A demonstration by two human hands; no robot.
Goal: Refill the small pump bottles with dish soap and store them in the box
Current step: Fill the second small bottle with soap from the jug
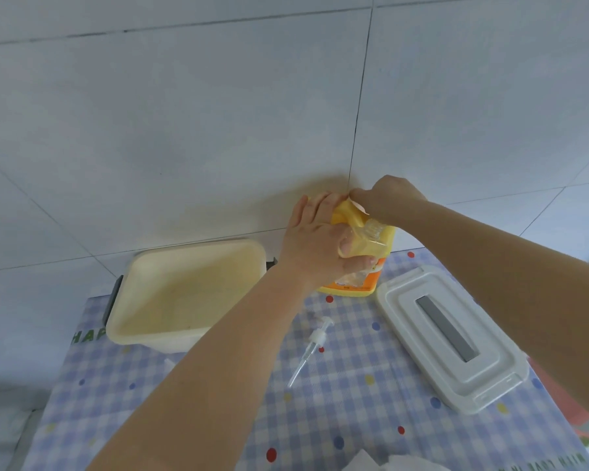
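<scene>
A large yellow dish soap jug (371,273) stands at the back of the table against the wall. My left hand (315,239) grips a small clear bottle (368,241), held tilted against the jug's front below its yellow pump head (347,212). My right hand (386,198) rests curled on top of that pump head. The small bottle's white pump with its clear tube (312,348) lies loose on the checked tablecloth. The cream box (187,290) stands open at the left, nothing visible in it.
The box's white lid (453,338) with a grey handle strip lies at the right of the table. White tissue (388,462) shows at the front edge. A tiled wall (218,130) rises directly behind the jug. Something pink sits past the table's right edge (558,402).
</scene>
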